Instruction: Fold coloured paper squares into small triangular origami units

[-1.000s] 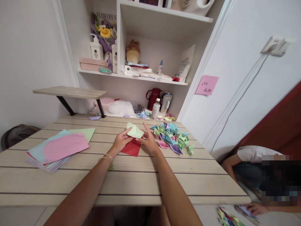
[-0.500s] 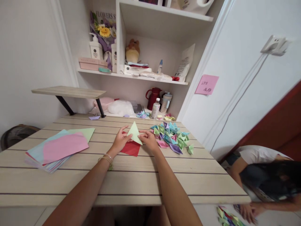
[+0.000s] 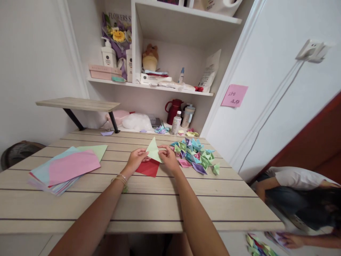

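Observation:
A folded piece of pale green paper (image 3: 153,150), pointed at the top, is held up between my two hands over the table. My left hand (image 3: 136,158) pinches its left edge, and my right hand (image 3: 167,156) grips the right edge. Under them a red sheet of paper (image 3: 148,168) lies flat on the wood, partly hidden by the left fingers. Just right of my right hand sits a heap of folded paper boats (image 3: 195,156) in green, blue, purple and pink.
At the left lies a stack of coloured paper sheets (image 3: 74,167). A small raised shelf (image 3: 78,104) stands behind it. A clear bottle (image 3: 176,123) and a red jug (image 3: 174,111) are at the back. Another person (image 3: 298,195) crouches at the right beside more folded paper (image 3: 258,245) on the floor.
The green paper has opened a little into a pointed shape with its lower part spreading, where before it was a flatter triangle. The other person's hand and body have shifted.

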The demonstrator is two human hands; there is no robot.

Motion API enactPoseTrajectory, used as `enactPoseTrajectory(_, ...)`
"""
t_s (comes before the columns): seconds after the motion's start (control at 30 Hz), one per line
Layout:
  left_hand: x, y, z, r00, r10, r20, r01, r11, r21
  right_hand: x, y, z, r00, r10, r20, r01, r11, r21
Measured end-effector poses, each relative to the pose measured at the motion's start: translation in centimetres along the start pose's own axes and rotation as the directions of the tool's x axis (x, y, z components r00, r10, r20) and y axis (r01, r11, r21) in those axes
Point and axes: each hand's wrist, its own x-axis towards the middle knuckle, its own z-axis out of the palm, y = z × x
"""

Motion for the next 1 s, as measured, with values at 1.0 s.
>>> enactPoseTrajectory(1.0, -0.1, 0.0, -0.3, 0.991, -0.065, 0.121, 0.066, 0.998, -0.004, -0.2, -0.7, 0.3, 0.985, 0.135, 0.11, -0.146, 0.984, 0.1)
